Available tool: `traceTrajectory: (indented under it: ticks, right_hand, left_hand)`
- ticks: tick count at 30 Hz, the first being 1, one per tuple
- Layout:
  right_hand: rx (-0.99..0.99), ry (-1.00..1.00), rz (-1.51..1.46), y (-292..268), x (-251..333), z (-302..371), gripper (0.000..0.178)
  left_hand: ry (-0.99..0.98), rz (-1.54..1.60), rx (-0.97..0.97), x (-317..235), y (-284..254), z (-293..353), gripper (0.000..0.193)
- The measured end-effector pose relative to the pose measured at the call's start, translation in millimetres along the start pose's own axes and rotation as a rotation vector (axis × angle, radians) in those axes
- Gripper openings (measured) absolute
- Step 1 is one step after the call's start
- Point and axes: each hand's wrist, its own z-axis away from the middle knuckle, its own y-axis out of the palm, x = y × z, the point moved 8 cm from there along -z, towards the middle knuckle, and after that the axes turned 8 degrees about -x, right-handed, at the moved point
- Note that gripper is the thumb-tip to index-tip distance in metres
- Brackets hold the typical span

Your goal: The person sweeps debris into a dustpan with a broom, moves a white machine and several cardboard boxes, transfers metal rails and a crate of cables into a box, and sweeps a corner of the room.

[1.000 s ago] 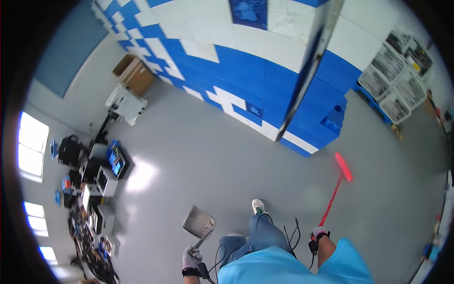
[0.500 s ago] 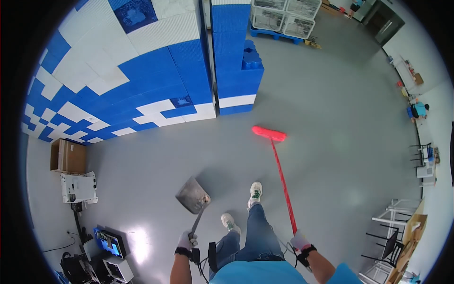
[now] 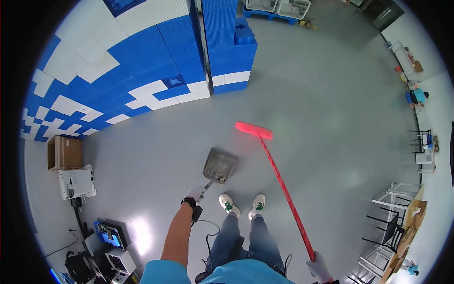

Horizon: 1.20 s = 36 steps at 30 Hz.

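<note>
My left hand (image 3: pixel 195 194), in a white glove, grips the short handle of a grey metal dustpan (image 3: pixel 220 165) that hangs just above the grey floor in front of my white shoes (image 3: pixel 228 204). My right hand (image 3: pixel 319 267), also gloved, is closed around the top end of a long red broom handle (image 3: pixel 284 189). The pink-red broom head (image 3: pixel 254 129) rests on the floor ahead of me, to the right of the dustpan and apart from it.
A wall of big blue and white blocks (image 3: pixel 142 71) stands ahead left. A cardboard box (image 3: pixel 65 152) and white machine (image 3: pixel 76 182) sit at left, electronics (image 3: pixel 106 246) at lower left. Chairs and a table (image 3: pixel 395 213) stand at right; another person (image 3: pixel 416 97) is far right.
The view has swung: the block wall moved up and left. The dustpan and broom stay in my hands, with the broom head now further out in front and both feet side by side.
</note>
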Motion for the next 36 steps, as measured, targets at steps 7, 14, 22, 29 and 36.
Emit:
traceTrajectory:
  ticks: [7, 14, 22, 29, 36]
  right_hand:
    - [-0.064, -0.126, 0.086, 10, 67, -70, 0.069]
    - [0.145, -0.081, 0.054, 69, 22, -39, 0.076]
    - [0.411, -0.07, -0.425, 9, 8, 71, 0.076]
    - [0.298, -0.094, -0.273, -20, 43, 90, 0.068]
    - [0.089, -0.196, 0.247, 35, 77, -29, 0.07]
  left_hand:
    - [0.434, -0.541, 0.026, -37, 63, -35, 0.019]
    - [0.357, -0.74, -0.044, -72, 99, -24, 0.026]
    - [0.488, -0.73, -0.07, -98, 115, -18, 0.037]
    - [0.615, -0.762, -0.057, -59, 89, -35, 0.028]
    - [0.676, -0.788, 0.007, -36, 82, -25, 0.019]
